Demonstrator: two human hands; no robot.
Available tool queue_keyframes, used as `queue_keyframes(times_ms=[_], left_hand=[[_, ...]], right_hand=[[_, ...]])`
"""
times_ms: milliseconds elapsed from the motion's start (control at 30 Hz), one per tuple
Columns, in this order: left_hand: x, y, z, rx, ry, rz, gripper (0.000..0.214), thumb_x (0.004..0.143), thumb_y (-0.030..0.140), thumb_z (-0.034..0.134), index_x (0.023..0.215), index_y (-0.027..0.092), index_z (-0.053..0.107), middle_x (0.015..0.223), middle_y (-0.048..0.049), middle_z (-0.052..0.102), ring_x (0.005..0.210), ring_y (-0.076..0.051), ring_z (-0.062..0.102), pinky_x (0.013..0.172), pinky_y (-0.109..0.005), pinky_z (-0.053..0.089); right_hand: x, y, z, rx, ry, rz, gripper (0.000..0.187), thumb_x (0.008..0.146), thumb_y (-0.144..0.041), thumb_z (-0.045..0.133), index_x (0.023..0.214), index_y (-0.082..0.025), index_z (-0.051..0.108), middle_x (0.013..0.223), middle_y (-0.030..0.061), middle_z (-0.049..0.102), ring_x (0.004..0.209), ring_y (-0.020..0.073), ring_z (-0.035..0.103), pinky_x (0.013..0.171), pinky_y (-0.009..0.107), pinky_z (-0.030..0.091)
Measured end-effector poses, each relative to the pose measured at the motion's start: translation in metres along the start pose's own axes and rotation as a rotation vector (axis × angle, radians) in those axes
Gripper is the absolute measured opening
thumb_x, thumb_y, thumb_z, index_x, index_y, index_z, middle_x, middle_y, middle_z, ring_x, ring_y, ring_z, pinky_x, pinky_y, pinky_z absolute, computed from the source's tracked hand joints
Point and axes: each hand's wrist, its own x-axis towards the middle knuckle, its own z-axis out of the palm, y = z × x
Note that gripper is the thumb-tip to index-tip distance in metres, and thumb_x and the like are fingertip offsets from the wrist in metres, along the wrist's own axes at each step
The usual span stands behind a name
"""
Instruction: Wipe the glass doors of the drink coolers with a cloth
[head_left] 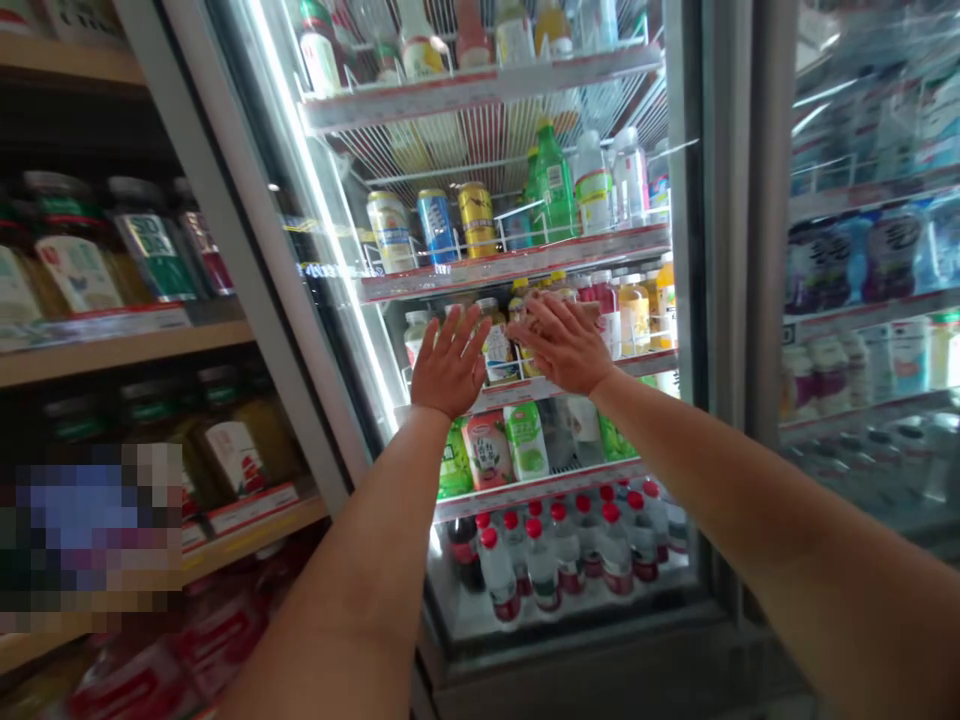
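Cooler, top to bottom: top shelf with bottles; second shelf with three cans and a green bottle; third shelf with small bottles; fourth shelf with cartons; cooler floor with red-capped bottles. Left: wooden shelf with jars.

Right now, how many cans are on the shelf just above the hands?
3, side by side at the left end of that shelf: a pale can, a blue can and a yellow can. More may be hidden behind.
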Motion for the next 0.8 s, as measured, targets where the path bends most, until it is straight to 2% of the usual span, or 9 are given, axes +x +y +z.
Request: queue_keyframes(times_ms=[67,200,300,367,467,567,700,800], left_hand=[[-0.0004,-0.0002,0.0001,0.002,0.001,0.0,0.072,0.103,0.021,0.047,0.168,0.029,0.016,0.168,-0.0044,0.027,0.158,-0.025,0.015,0.131,-0.054,0.016],[-0.0005,-0.0003,0.0002,0.017,0.001,0.004,0.072,0.104,0.022,0.046,0.168,0.031,0.014,0.168,-0.0032,0.026,0.158,-0.024,0.013,0.132,-0.053,0.016],[0.0001,0.0,-0.0002,0.011,0.007,0.009,0.068,0.104,0.022,0.048,0.166,0.027,0.023,0.167,-0.0051,0.029,0.158,-0.025,0.015,0.132,-0.052,0.015],[0.0006,0.0002,-0.0005,-0.009,-0.003,-0.002,0.065,0.103,0.021,0.048,0.165,0.026,0.027,0.167,-0.0052,0.03,0.158,-0.025,0.015,0.132,-0.052,0.013],[0.0008,0.0003,-0.0004,-0.031,-0.026,-0.019,0.064,0.103,0.021,0.047,0.165,0.026,0.029,0.167,-0.0049,0.03,0.158,-0.025,0.015,0.132,-0.052,0.013],[0.0004,-0.0002,0.0002,-0.014,-0.017,-0.014,0.063,0.103,0.022,0.047,0.164,0.026,0.03,0.167,-0.0047,0.031,0.158,-0.025,0.015,0.132,-0.052,0.013],[0.0002,-0.0006,0.0005,0.002,-0.002,-0.005,0.062,0.103,0.023,0.047,0.164,0.026,0.031,0.167,-0.0046,0.031,0.158,-0.025,0.015,0.132,-0.051,0.013],[0.0006,0.0003,0.0004,-0.003,-0.013,-0.012,0.06,0.104,0.024,0.047,0.162,0.024,0.035,0.167,-0.0055,0.032,0.158,-0.025,0.015,0.132,-0.05,0.012]], right_hand=[[-0.0012,-0.0005,-0.0004,0.008,-0.02,-0.054,0.044,0.1,-0.028,0.052,0.143,-0.034,0.058,0.159,0.0022,0.049,0.151,0.026,0.04,0.123,0.05,0.035],[-0.0016,0.0026,0.0021,0.026,0.139,0.191,0.036,0.101,-0.029,0.047,0.133,-0.019,0.063,0.157,0.0124,0.048,0.153,0.029,0.035,0.125,0.051,0.034],[-0.0015,0.0045,0.0039,0.031,0.186,0.286,0.032,0.102,-0.034,0.048,0.125,-0.019,0.063,0.154,0.014,0.049,0.153,0.0301,0.034,0.124,0.052,0.036],[-0.0021,0.004,0.0039,0.039,0.154,0.229,0.027,0.102,-0.037,0.05,0.118,-0.022,0.065,0.151,0.012,0.052,0.153,0.0298,0.036,0.124,0.052,0.036],[-0.0033,0.0021,0.0035,0.073,0.088,0.104,0.022,0.103,-0.031,0.049,0.114,-0.023,0.066,0.151,0.0098,0.054,0.152,0.0278,0.038,0.124,0.051,0.036],[-0.0038,0.0016,0.0037,0.074,0.117,0.121,0.029,0.101,-0.02,0.042,0.12,-0.02,0.064,0.151,0.0109,0.054,0.152,0.0261,0.038,0.125,0.048,0.037],[-0.0053,0.0034,0.0057,0.033,0.145,0.183,0.041,0.101,-0.016,0.038,0.136,-0.019,0.059,0.155,0.0111,0.051,0.154,0.025,0.035,0.126,0.048,0.037],[-0.0084,0.0044,0.0076,0.011,0.101,0.01,0.043,0.101,-0.016,0.041,0.14,-0.019,0.057,0.156,0.0102,0.051,0.155,0.0263,0.034,0.124,0.05,0.037]])
